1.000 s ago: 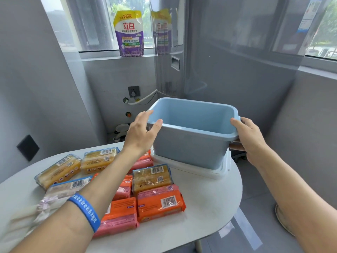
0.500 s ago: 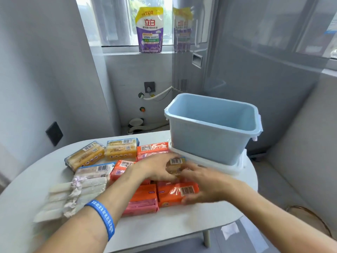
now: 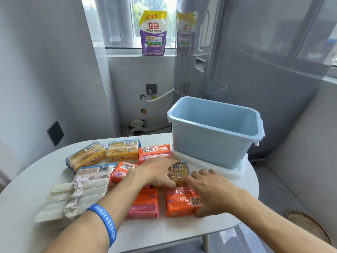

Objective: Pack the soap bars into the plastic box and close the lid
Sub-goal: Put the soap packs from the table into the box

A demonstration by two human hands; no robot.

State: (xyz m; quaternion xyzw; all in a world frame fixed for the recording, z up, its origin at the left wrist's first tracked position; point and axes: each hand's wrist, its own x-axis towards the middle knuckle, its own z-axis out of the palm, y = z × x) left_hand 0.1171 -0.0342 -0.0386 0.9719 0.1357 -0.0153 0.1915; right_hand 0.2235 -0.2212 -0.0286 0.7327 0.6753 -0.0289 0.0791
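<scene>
The empty light-blue plastic box [image 3: 209,148] stands on its white lid [image 3: 235,172] at the table's back right. Several wrapped soap bars lie to its left: yellow ones [image 3: 122,150], orange ones [image 3: 153,152], a pink-orange pack [image 3: 144,205] and a ribbon-tied white bundle [image 3: 73,199]. My left hand [image 3: 156,172] lies over a yellow soap bar [image 3: 179,172] in front of the box, its fingers curled around it. My right hand [image 3: 215,190] rests, fingers spread, against the right end of an orange soap pack [image 3: 180,201], fingertips near the yellow bar.
The white oval table [image 3: 164,232] ends just right of the box. A purple detergent pouch [image 3: 153,33] stands on the window sill. A tall grey appliance [image 3: 255,70] rises behind the box, and a woven basket [image 3: 308,225] sits on the floor at right.
Both hands left the rim of the blue box and came down onto the soap bars in front of it. The box stays on its lid.
</scene>
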